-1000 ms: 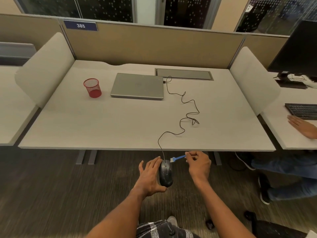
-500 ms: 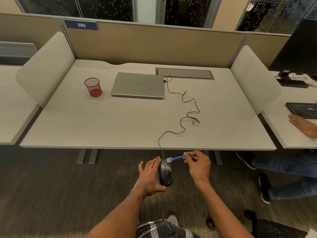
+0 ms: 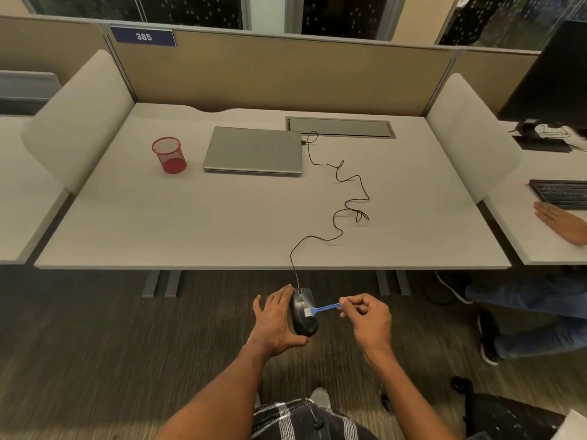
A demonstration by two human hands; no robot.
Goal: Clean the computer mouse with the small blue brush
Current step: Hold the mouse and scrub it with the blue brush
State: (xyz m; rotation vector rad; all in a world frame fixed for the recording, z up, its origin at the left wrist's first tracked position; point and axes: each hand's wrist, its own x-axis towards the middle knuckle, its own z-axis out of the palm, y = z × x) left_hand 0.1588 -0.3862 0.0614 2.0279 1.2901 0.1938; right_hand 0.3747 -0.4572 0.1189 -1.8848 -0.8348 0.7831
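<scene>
A black wired computer mouse (image 3: pixel 303 312) is held in the air in front of the desk's near edge, below desk level. My left hand (image 3: pixel 274 320) grips it from the left side, thumb under its rear end. My right hand (image 3: pixel 368 319) pinches the handle of the small blue brush (image 3: pixel 319 309), which points left. The brush's white bristles rest on the top of the mouse, near its middle. The mouse's thin black cable (image 3: pixel 344 198) runs up over the desk edge and winds across the desk to the laptop.
On the grey desk (image 3: pixel 190 223) lie a closed silver laptop (image 3: pixel 254 150) and a red mesh cup (image 3: pixel 169 154). A cable hatch (image 3: pixel 341 127) sits at the back. At the right desk, another person's hand (image 3: pixel 562 222) rests by a keyboard (image 3: pixel 560 193).
The brush head has moved down the mouse, from its front end by the cable towards its middle. My right hand shifted slightly down with it. My left hand keeps holding the mouse.
</scene>
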